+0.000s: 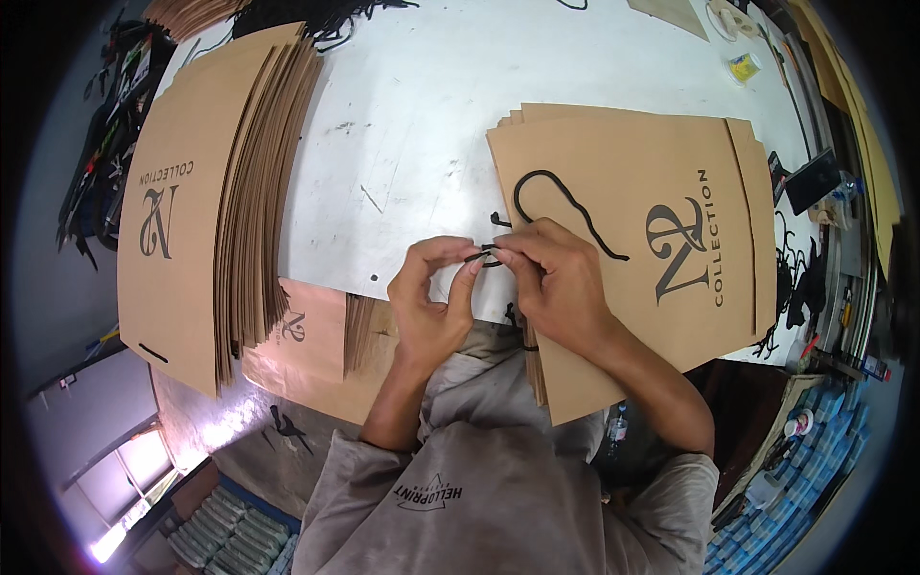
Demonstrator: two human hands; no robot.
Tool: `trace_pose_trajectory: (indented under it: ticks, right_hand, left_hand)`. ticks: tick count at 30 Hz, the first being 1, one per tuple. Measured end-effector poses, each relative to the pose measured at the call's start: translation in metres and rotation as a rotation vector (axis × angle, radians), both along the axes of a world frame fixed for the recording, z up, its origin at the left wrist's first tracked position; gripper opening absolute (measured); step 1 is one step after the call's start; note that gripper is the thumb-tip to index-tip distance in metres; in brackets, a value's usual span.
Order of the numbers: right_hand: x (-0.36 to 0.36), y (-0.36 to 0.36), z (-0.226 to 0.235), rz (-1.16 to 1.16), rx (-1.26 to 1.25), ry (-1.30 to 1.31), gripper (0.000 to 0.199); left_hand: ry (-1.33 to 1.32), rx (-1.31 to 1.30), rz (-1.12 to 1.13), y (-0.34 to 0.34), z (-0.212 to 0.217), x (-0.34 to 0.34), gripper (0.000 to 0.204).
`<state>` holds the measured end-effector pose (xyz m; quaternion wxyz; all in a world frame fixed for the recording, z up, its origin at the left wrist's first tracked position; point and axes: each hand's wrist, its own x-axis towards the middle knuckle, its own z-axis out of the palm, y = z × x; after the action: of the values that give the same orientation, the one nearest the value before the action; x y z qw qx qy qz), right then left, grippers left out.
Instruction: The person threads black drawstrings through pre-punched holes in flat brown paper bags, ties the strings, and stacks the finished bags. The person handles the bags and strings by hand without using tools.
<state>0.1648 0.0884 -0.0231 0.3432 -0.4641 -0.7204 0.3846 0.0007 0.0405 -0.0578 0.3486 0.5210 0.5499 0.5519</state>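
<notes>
My left hand pinches a short looped part of a black cord between thumb and fingers. Close beside it, my right hand grips the same cord at the loop, fingertips nearly touching the left ones. The cord's free length curves over a brown paper bag with dark printing, top one of a small stack on the right. My right wrist and forearm lie over that stack. Short black cord ends stick out at the stack's left edge. How the loop is crossed is too small to tell.
A tall stack of brown paper bags stands at the left of the white table. More bags lie lower beside it. Black cords are heaped at the far edge, a yellow-and-white tub at the far right. A dark phone-like object is at the right.
</notes>
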Motion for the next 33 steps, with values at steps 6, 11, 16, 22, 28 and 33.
trace_pose_trajectory:
  ticks: [6,11,16,22,28,33]
  right_hand:
    - [0.011,0.003,0.008,0.083,-0.202,0.088,0.005]
    - [0.016,0.007,-0.002,0.041,-0.387,0.309,0.009]
    - [0.015,0.006,0.002,0.015,-0.499,0.498,0.009]
    - [0.008,0.004,0.005,0.136,0.115,-0.236,0.011]
    - [0.028,0.010,0.039,0.110,-0.108,-0.156,0.012]
    - [0.109,0.012,0.034,-0.155,-0.005,-0.479,0.019]
  left_hand:
    - [-0.257,0.043,-0.122,0.013,-0.006,-0.001,0.027]
    - [-0.170,0.147,-0.192,0.018,-0.014,0.008,0.020]
    - [-0.436,-0.038,-0.103,0.014,-0.010,0.017,0.010]
    - [-0.382,0.124,-0.240,-0.013,0.034,-0.006,0.008]
    - [-0.114,0.031,0.033,-0.005,0.019,-0.019,0.018]
    - [0.109,-0.063,0.121,-0.004,0.004,-0.012,0.026]
